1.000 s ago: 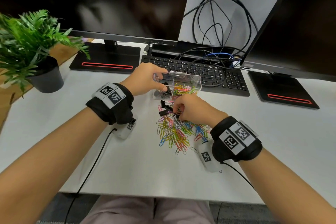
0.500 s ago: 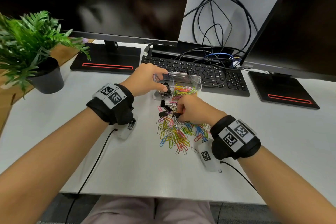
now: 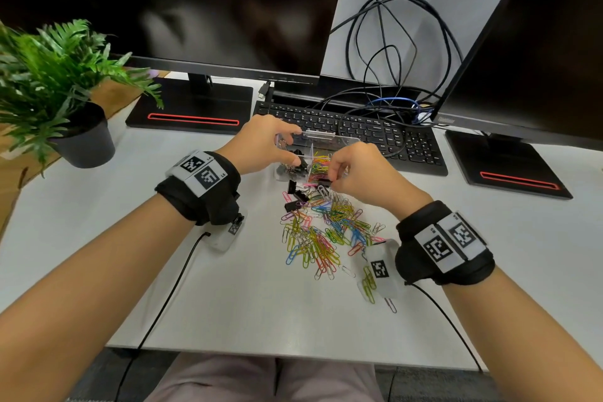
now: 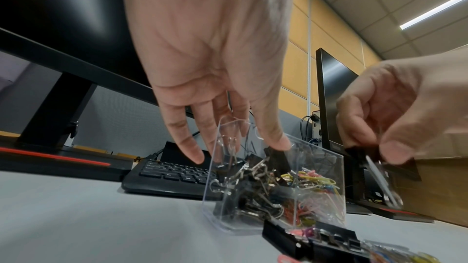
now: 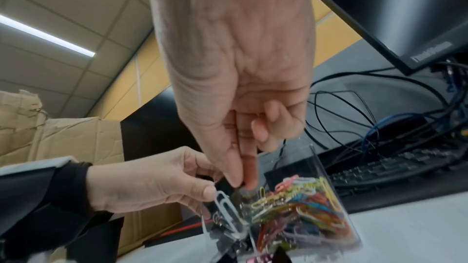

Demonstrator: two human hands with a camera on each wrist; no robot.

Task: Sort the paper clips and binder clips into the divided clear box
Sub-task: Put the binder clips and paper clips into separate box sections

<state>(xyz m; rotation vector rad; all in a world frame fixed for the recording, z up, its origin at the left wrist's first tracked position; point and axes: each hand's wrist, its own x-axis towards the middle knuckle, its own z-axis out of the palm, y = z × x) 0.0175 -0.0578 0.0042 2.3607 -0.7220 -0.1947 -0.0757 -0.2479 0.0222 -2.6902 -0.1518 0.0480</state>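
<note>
Paper clips scattered on the pale grey worktop (image 3: 228, 287) are a rainbow mix (image 3: 321, 235): yellow, green, blue, pink, orange, some silver. Binder clips (image 3: 295, 193) are plain black. The see-through plastic box (image 3: 329, 143) is colourless, with black-and-silver clips left and bright multicolour ones right.

The divided box (image 3: 329, 143) sits on the bench (image 3: 228, 287) just before the keyboard (image 3: 375, 130), binder clips (image 3: 293, 166) in its left compartment, paper clips (image 3: 321, 163) in its right. More clips (image 3: 323, 235) lie nearer. A potted plant (image 3: 58, 98) stands far left.
</note>
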